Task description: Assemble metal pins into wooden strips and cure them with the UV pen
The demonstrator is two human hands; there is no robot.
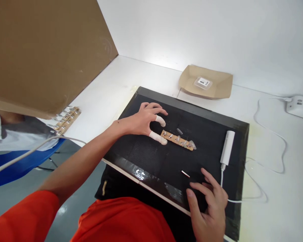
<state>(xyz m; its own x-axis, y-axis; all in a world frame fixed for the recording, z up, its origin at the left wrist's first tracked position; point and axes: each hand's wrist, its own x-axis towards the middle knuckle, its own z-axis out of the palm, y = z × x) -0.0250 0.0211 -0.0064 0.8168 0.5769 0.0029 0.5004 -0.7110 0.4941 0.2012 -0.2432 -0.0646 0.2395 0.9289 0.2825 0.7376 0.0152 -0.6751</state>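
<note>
My left hand (pixel 148 122) hovers at the left end of a narrow tan strip (pixel 178 140). White finger covers wrap its thumb and index finger, which are spread apart with nothing between them. Several small shiny metal pieces and clear bits sit along the strip. A small translucent piece (pixel 179 131) lies just behind it on the black mat (pixel 141 154). My right hand (pixel 209 205) is over the mat's front right part, fingers apart and holding nothing. Beyond its fingertips lies a short, thin metallic piece (pixel 185 173).
A white stick-shaped device (pixel 227 147) with a cable lies on the mat's right side. Behind is a tan paper tray (pixel 217 90) holding a small clear labelled box (pixel 203 82). A cardboard partition (pixel 47 50) stands left, near another metal-studded strip (pixel 67 121). A white power strip (pixel 300 107) sits right.
</note>
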